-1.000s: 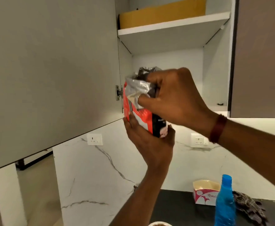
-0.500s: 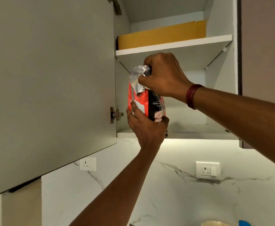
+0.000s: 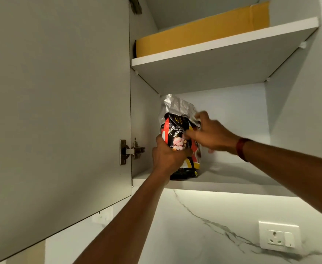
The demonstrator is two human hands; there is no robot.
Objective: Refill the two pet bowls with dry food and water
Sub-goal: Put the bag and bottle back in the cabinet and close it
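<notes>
A red, black and silver bag of dry pet food [image 3: 177, 128] stands upright at the left of the lower shelf [image 3: 232, 180] of an open wall cabinet. My left hand [image 3: 167, 155] grips the bag's lower front. At the bag's right side, my right hand [image 3: 211, 134] has its fingers spread against the crumpled silver top, blurred by motion. The pet bowls are out of view.
The open cabinet door [image 3: 57, 111] hangs at the left, close to my left arm. A yellow cardboard box [image 3: 204, 29] lies on the upper shelf. A wall socket [image 3: 279, 236] sits on the marble backsplash below the cabinet.
Both hands lifted the bag from chest height up into the cabinet and set it on the lower shelf. My right hand has loosened from the bag's folded top.
</notes>
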